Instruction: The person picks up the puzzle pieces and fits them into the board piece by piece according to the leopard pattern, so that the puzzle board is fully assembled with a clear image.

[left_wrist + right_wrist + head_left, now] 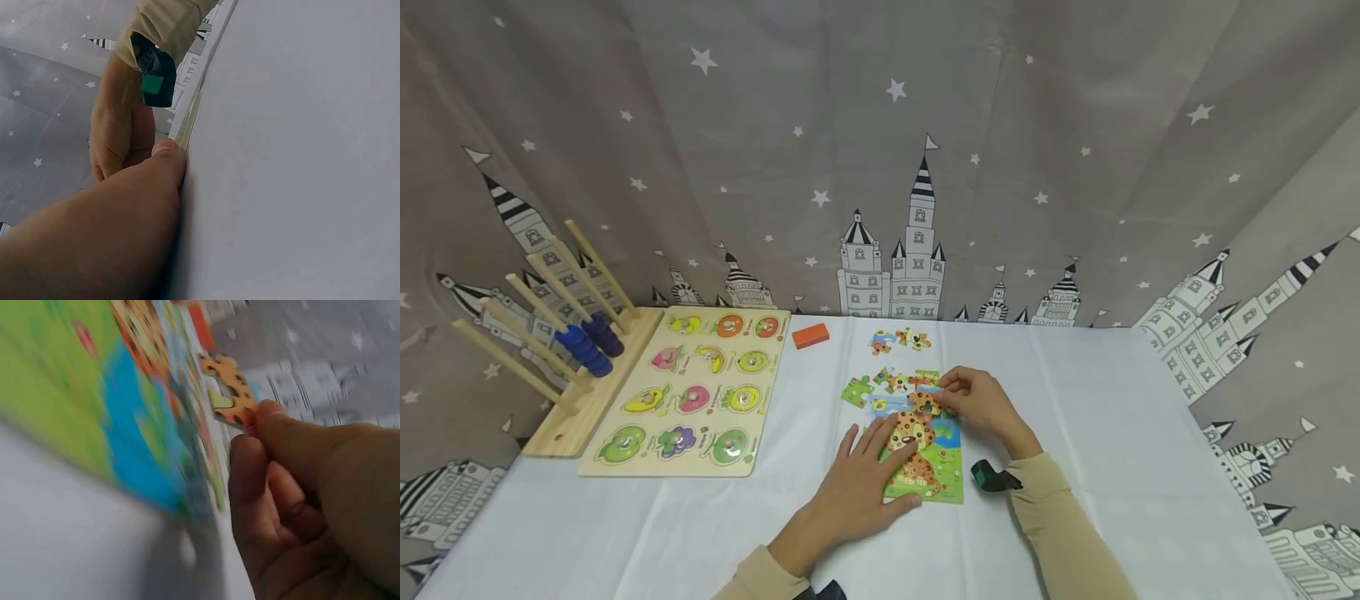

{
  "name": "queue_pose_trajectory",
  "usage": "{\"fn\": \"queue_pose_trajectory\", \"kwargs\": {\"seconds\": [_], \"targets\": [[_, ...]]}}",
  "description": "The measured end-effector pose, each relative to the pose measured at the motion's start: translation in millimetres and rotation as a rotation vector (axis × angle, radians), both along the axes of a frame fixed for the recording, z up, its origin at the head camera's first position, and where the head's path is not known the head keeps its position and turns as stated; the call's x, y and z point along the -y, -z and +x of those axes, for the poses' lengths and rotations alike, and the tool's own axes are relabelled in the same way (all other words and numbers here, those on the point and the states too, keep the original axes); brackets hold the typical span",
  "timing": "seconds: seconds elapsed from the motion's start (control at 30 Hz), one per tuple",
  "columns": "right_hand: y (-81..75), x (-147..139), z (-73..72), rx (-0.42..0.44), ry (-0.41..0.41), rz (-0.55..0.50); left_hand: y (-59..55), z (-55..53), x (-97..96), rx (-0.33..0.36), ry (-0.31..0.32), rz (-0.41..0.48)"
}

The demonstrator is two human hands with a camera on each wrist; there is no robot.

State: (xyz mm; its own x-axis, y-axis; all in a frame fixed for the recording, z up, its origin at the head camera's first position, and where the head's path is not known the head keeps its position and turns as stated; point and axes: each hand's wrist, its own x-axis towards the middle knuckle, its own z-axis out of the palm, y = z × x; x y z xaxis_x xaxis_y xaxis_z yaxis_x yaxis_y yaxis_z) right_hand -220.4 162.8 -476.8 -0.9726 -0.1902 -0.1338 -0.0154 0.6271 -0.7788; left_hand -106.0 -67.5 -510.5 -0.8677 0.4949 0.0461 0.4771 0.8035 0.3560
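Note:
A jigsaw puzzle with a spotted cartoon animal lies on the white table. My left hand rests on its left side with the fingers spread. Between thumb and finger, my right hand pinches an orange spotted puzzle piece above the puzzle's upper part. In the left wrist view, the left thumb lies at the puzzle's edge. Beyond the top of the puzzle are loose pieces, among them a green piece and an orange spotted one.
A wooden board with fruit and vegetable pieces lies to the left. Beside it stands a wooden peg rack with blue and purple beads. An orange block sits near the back edge, before a grey curtain.

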Motion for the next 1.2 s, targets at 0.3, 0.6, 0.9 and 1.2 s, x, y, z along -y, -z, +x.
{"fn": "queue_pose_trajectory", "kwargs": {"seconds": [0.3,0.6,0.9,1.2], "targets": [[7.6,27,21.8,-0.143,-0.069,0.153,-0.8,0.7,0.0,-0.044,0.014,-0.012],[3.1,23,25.3,-0.135,-0.095,0.202,-1.8,0.5,-1.2,-0.041,0.016,-0.021],[4.3,21,24.7,-0.139,-0.112,0.235,-0.1,-0.3,-0.9,-0.046,0.014,-0.018],[6.0,21,26.0,-0.141,-0.097,0.212,-1.4,0.6,0.1,-0.042,0.019,-0.021]]}}
